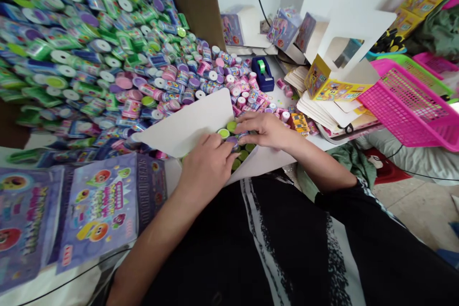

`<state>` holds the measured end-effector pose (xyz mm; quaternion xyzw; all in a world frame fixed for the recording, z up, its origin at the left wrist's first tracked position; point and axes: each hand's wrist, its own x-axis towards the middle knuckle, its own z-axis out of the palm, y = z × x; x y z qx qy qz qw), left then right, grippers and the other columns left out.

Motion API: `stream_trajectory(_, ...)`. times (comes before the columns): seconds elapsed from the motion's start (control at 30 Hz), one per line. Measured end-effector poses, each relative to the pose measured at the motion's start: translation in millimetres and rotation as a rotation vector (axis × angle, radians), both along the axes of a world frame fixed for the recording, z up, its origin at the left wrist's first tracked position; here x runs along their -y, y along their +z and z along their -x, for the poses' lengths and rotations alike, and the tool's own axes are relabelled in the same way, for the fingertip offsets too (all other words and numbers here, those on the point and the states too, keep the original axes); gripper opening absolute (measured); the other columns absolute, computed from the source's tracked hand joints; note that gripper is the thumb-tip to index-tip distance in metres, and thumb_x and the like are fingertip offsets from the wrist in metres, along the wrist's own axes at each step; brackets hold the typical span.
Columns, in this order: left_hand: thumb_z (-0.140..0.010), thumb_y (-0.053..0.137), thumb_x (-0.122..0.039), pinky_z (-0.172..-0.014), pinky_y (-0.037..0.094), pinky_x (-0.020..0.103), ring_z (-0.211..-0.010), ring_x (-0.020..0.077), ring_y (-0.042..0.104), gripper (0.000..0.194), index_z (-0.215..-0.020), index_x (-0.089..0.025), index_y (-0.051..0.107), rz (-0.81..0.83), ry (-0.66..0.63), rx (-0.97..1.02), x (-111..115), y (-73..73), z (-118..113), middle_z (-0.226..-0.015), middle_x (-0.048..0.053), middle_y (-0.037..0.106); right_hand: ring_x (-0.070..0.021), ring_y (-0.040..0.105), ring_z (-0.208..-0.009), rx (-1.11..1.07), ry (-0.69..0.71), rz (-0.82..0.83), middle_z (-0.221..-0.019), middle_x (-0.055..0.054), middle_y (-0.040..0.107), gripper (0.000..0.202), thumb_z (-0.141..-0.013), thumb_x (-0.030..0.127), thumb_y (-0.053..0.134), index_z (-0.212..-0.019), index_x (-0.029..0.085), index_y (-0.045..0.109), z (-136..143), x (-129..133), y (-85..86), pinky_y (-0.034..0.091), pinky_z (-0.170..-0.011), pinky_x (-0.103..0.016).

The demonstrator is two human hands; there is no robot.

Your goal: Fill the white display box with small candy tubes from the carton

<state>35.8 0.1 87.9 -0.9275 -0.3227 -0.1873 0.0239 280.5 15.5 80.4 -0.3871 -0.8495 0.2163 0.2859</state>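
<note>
A white-lined cardboard box (193, 126) stands open in front of my body, its flaps spread. Inside it are several small jars (244, 155) with green and purple lids. My left hand (208, 162) is over the box's near left part, its fingers bent down at the jars; whether it grips one is hidden. From the right, my right hand (263, 130) reaches over the box's right side, with fingers stretched across the jar tops.
A huge pile of small colourful jars (125, 57) fills the left and back. Purple printed boxes (102, 205) stand at the left. A blue tape dispenser (263, 74), flat cardboard (322, 114), a yellow box (330, 87) and a pink basket (412, 105) are on the right.
</note>
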Motion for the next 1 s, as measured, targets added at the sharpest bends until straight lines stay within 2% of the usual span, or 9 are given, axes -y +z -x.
stream_trajectory(0.13, -0.102, 0.067, -0.026, -0.082, 0.058, 0.039, -0.1, 0.0294, 0.067, 0.015, -0.104, -0.018, 0.079, 0.013, 0.013, -0.009, -2, -0.6, -1, -0.092, 0.009, 0.068, -0.0194, 0.068, -0.1, 0.038, 0.025, -0.054, -0.099, -0.005, 0.071, 0.021, -0.112, 0.028, 0.058, -0.104, 0.018, 0.074, 2, 0, -5.8, 0.052, -0.093, -0.031)
stream_trajectory(0.23, -0.101, 0.069, -0.026, -0.082, 0.059, 0.04, -0.1, 0.03, 0.068, 0.018, -0.111, -0.017, 0.08, 0.002, 0.016, -0.01, -4, -2.1, -3, -0.094, 0.009, 0.069, -0.0189, 0.066, -0.097, 0.074, -0.099, -0.113, -0.102, -0.006, 0.07, 0.021, -0.109, 0.019, 0.054, -0.098, 0.018, 0.072, 2, 4, -10.6, 0.052, -0.088, -0.03)
stream_trajectory(0.3, -0.1, 0.07, -0.026, -0.079, 0.059, 0.041, -0.1, 0.0308, 0.067, 0.018, -0.111, -0.017, 0.08, -0.015, 0.016, -0.006, -4, -2.2, -3, -0.094, 0.01, 0.069, -0.0193, 0.065, -0.096, -0.01, -0.214, -0.193, -0.103, -0.007, 0.069, 0.02, -0.107, 0.017, 0.053, -0.098, 0.019, 0.071, 0, 10, -14.4, 0.052, -0.086, -0.031)
stream_trajectory(0.43, -0.1, 0.068, -0.022, -0.074, 0.056, 0.039, -0.095, 0.0299, 0.066, 0.012, -0.097, -0.017, 0.079, -0.039, -0.04, -0.015, 0, 0.3, -2, -0.091, 0.009, 0.068, -0.0188, 0.063, -0.086, -0.172, -0.324, -0.194, -0.093, -0.004, 0.065, 0.013, -0.103, 0.029, 0.068, -0.095, 0.019, 0.07, -8, 29, -11.2, 0.052, -0.078, -0.031)
stream_trajectory(0.5, -0.099, 0.067, -0.019, -0.072, 0.054, 0.037, -0.092, 0.0282, 0.066, 0.013, -0.092, -0.016, 0.077, -0.061, -0.056, 0.002, 3, 1.5, -1, -0.089, 0.009, 0.067, -0.0216, 0.064, -0.095, -0.069, -0.293, -0.124, -0.1, -0.005, 0.067, 0.018, -0.095, 0.032, 0.082, -0.099, 0.018, 0.07, -6, 37, -0.7, 0.053, -0.085, -0.034)
stream_trajectory(0.6, -0.1, 0.064, -0.017, -0.068, 0.051, 0.035, -0.089, 0.0259, 0.065, 0.016, -0.088, -0.017, 0.074, -0.096, -0.053, 0.038, 7, 2.9, 2, -0.085, 0.008, 0.066, -0.0306, 0.062, -0.115, 0.255, -0.304, -0.021, -0.116, -0.012, 0.066, 0.034, -0.083, 0.031, 0.091, -0.106, 0.015, 0.072, 5, 41, 21.3, 0.053, -0.098, -0.043)
stream_trajectory(0.77, -0.105, 0.061, -0.024, -0.066, 0.051, 0.033, -0.083, 0.0235, 0.065, 0.021, -0.089, -0.018, 0.073, -0.152, -0.069, 0.111, 16, 7.7, 18, -0.081, 0.005, 0.066, -0.0383, 0.061, -0.121, 0.671, -0.38, 0.136, -0.12, -0.02, 0.066, 0.027, -0.092, 0.032, 0.08, -0.106, 0.01, 0.076, 34, 31, 48.0, 0.056, -0.093, -0.045)
stream_trajectory(0.9, -0.1, 0.073, -0.019, -0.073, 0.054, 0.03, -0.078, 0.0189, 0.066, 0.001, -0.099, -0.02, 0.073, -0.215, -0.026, 0.326, 23, 5.6, 40, -0.085, 0.001, 0.071, -0.0359, 0.064, -0.116, 0.719, -0.37, 0.187, -0.12, -0.02, 0.068, 0.022, -0.092, 0.023, 0.076, -0.108, 0.007, 0.076, 46, 24, 51.0, 0.057, -0.09, -0.042)
stream_trajectory(1.0, -0.092, 0.083, -0.017, -0.071, 0.053, 0.029, -0.074, 0.0176, 0.066, 0.012, -0.099, -0.02, 0.075, -0.265, 0.045, 0.47, 28, -5.6, 56, -0.085, 0.001, 0.072, -0.034, 0.063, -0.12, 0.613, -0.395, 0.143, -0.128, -0.02, 0.066, 0.022, -0.094, 0.018, 0.073, -0.114, 0.009, 0.074, 48, 22, 44.8, 0.056, -0.095, -0.042)
